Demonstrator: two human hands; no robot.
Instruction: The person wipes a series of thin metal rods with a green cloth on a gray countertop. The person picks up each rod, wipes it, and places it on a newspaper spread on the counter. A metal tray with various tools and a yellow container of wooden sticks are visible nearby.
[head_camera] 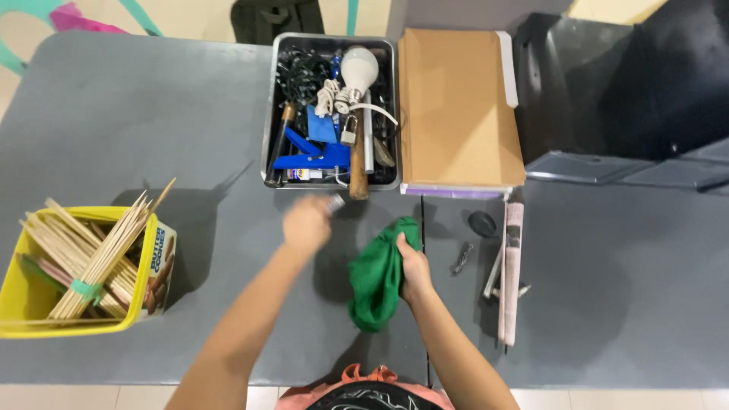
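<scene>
head view: right hand (414, 267) grips a green cloth (376, 277) bunched at its top edge, soft, light, limp, hanging to the worktop (152, 114), while the left hand (307, 222) pinches a small blurred metal piece (336, 202) just below the tray (267, 137).

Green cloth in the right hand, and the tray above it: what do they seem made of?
The green cloth, gripped by the right hand, looks like soft matte fabric: it folds and droops limply. The tray looks like metal, probably steel: a thin, shiny grey rim.
</scene>
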